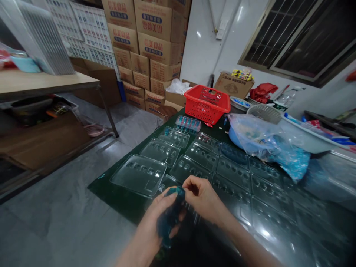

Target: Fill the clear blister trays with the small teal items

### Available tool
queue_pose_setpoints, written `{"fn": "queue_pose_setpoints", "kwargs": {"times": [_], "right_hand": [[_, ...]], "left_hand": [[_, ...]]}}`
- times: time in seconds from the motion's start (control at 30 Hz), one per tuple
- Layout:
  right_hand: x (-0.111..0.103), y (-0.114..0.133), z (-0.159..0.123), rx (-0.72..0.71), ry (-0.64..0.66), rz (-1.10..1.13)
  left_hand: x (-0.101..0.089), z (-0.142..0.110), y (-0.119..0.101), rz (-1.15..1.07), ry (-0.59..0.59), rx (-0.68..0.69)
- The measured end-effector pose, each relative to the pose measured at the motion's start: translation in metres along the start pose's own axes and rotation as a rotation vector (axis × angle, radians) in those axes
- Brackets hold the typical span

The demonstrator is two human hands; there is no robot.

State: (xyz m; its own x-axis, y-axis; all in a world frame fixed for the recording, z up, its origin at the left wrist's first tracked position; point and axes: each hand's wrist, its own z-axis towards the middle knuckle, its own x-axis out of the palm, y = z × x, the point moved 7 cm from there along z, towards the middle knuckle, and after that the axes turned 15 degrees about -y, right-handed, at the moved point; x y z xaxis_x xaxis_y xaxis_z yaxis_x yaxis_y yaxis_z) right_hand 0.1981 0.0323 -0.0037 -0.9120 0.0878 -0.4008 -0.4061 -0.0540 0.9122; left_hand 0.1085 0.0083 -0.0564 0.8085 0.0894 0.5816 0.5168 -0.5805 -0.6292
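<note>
- Left hand (pixel 151 217) — fingers wrapped round a teal bundle (pixel 166 219).
- Right hand (pixel 204 196) — fingertips pinched at its top.
- Clear trays (pixel 140 174) on the green table (pixel 112 197), near a red basket (pixel 201 110).

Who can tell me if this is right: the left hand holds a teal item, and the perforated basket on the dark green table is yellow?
The colour is wrong: the head view shows that the perforated basket on the dark green table is red. The left hand holds a teal item.
</note>
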Motion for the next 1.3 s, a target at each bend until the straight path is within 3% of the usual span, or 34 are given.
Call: {"fn": "queue_pose_setpoints", "kwargs": {"times": [0.23,0.43,0.6,0.77,1.03,1.17,1.3], "right_hand": [[0.002,-0.007,0.004,0.045,-0.036,-0.022],[0.008,-0.014,-0.001,0.227,0.171,0.214],[-0.008,0.001,0.002,-0.037,0.003,0.053],[0.001,0.013,0.003,-0.221,0.048,-0.086],[0.015,0.031,0.017,-0.333,0.176,-0.199],[0.014,0.028,0.057,-0.295,0.171,-0.154],[0.008,0.009,0.149,-0.289,-0.087,-0.265]], "left_hand": [[0.001,0.000,-0.002,0.014,-0.021,-0.009],[0.004,-0.003,0.008,-0.178,0.131,-0.211],[-0.002,0.000,0.003,-0.217,0.101,-0.215],[-0.009,0.003,0.001,-0.178,0.034,-0.172],[-0.016,0.011,-0.007,-0.132,-0.025,-0.224],[-0.026,0.014,-0.021,-0.182,-0.070,-0.230],[-0.038,0.013,-0.031,-0.280,-0.114,-0.220]]}}
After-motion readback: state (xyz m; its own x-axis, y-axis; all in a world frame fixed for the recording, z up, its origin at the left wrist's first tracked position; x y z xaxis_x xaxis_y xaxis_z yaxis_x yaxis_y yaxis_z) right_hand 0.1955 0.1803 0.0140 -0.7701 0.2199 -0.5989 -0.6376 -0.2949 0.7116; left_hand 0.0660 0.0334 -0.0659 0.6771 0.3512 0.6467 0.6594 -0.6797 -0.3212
